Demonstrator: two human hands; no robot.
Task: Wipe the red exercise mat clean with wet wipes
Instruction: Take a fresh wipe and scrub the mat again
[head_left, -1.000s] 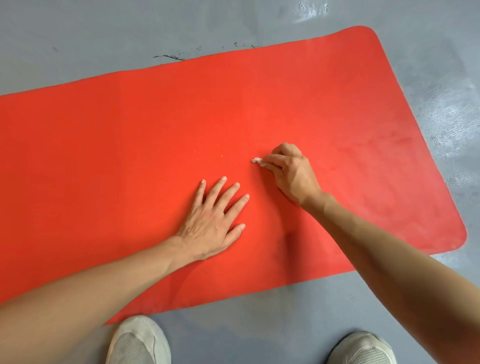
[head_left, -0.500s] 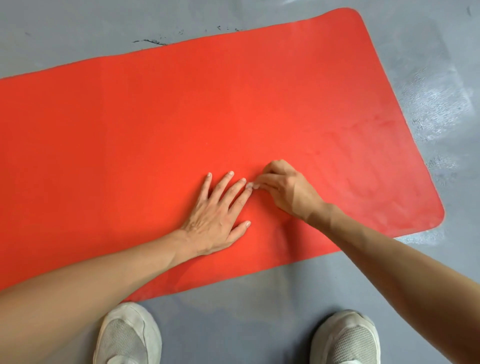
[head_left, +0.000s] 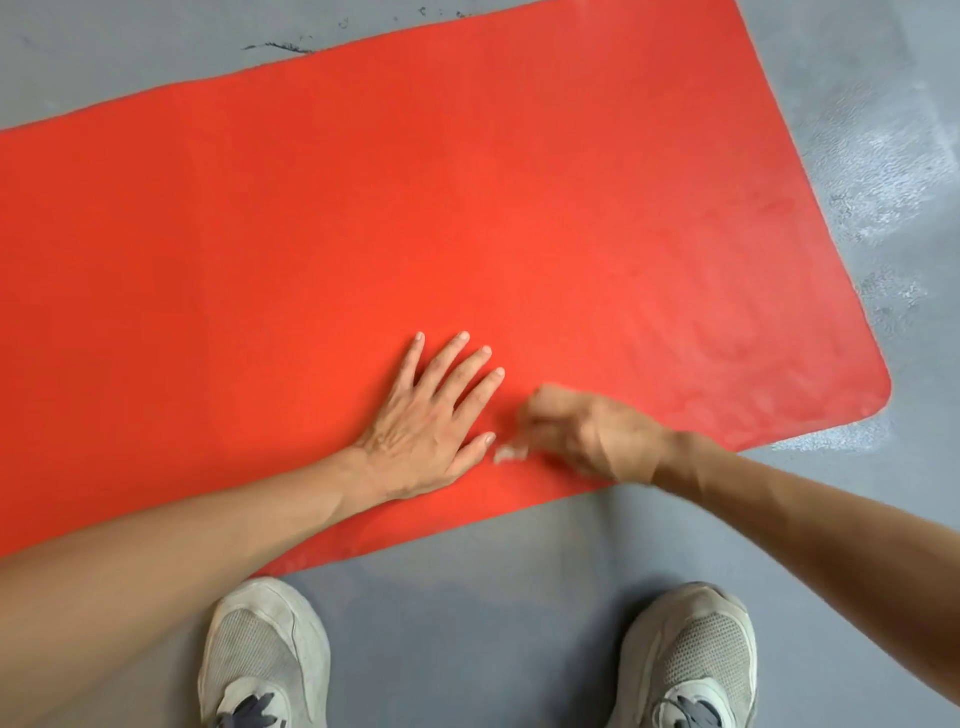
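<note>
Down on the grey floor (head_left: 519, 597): 1 red mat (head_left: 311, 234), its L end cut off by the frame. 2 hands on it near the front edge. L hand (head_left: 431, 415) lies flat, fingers straight & spread. R hand (head_left: 582, 431) is motion-blurred, fingers curled, pinching 1 small white wipe (head_left: 510, 453) just beside the L thumb; wipe's shape hard to make out. 2 grey shoes (head_left: 265, 660) in front of the mat, heels cut off.
</note>
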